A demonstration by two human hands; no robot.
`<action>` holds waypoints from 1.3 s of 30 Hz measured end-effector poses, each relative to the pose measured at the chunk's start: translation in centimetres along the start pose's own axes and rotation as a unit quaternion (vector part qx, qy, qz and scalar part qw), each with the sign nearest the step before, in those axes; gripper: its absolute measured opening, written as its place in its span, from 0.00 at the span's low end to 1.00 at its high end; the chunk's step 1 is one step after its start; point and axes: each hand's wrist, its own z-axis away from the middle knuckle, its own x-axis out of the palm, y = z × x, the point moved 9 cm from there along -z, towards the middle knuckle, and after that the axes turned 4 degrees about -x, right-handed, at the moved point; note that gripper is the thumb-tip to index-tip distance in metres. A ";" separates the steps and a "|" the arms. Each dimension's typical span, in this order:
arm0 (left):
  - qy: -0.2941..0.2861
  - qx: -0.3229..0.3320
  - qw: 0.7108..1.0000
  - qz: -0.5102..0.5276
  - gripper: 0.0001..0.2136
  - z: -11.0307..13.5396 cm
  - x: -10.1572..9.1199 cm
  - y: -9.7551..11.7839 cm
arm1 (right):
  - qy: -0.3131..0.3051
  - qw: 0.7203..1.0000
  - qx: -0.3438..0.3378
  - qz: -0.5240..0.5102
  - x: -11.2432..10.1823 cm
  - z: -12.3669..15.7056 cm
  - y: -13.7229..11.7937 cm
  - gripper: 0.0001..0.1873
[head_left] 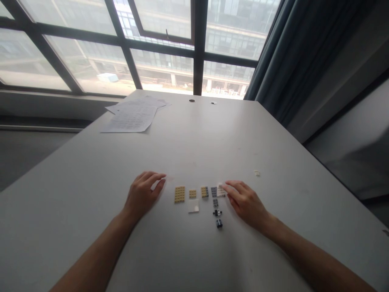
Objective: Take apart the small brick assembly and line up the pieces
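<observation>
My left hand [145, 190] rests on the table with its thumb and fingers apart, holding nothing. Nearest to it lies a tan studded toy-brick plate [179, 194]. My right hand [245, 199] is open, and a fingertip touches the right edge of a white studded plate [220, 190], which lies beside a dark grey plate [214, 191]. Left of these are a tan-and-grey piece [204, 192] and a small tan plate [192, 194]. A smooth white tile [193, 206] sits below. Toward me run a small grey plate [215, 202], a black-and-grey piece [217, 212] and a dark brick [219, 223].
A small white piece [257, 173] lies apart at the right. Printed papers [129, 118] are spread at the far left of the white table [197, 142]. Two round holes are near the far edge, before a window. A dark curtain [291, 52] hangs at the right.
</observation>
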 end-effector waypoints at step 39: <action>-0.003 0.010 1.000 -0.009 0.10 0.0 0.2 -0.1 | 0.024 0.995 0.033 0.086 -3.0 7.7 9.9 0.15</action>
